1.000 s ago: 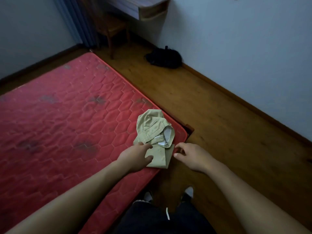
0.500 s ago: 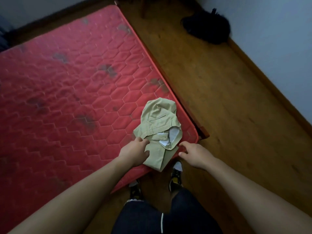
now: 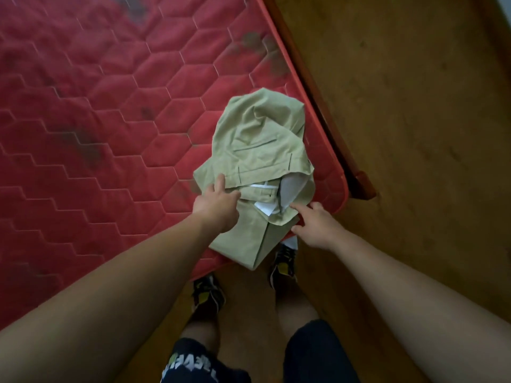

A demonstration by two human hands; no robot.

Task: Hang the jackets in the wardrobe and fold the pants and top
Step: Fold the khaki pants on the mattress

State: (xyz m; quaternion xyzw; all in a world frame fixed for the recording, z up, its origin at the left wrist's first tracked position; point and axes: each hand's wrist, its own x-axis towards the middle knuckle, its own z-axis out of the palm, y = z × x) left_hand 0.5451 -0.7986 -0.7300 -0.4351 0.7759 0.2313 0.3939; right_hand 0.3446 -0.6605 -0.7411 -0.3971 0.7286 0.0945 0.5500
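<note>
Head view: soft, light khaki pants (image 3: 257, 150) lie half-folded at the mattress (image 3: 83, 111) corner, centre frame. The left hand (image 3: 218, 207) rests on them with relaxed fingers, and the right hand (image 3: 315, 225) touches their edge, holding nothing. The waistband looks best to pinch.

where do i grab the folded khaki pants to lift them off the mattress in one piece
Probably the folded near end of the khaki pants, which overhangs the mattress edge. Come from below and both sides, left hand and right hand, a grip under all layers; the loose waistband flap on top would unfold.
</note>
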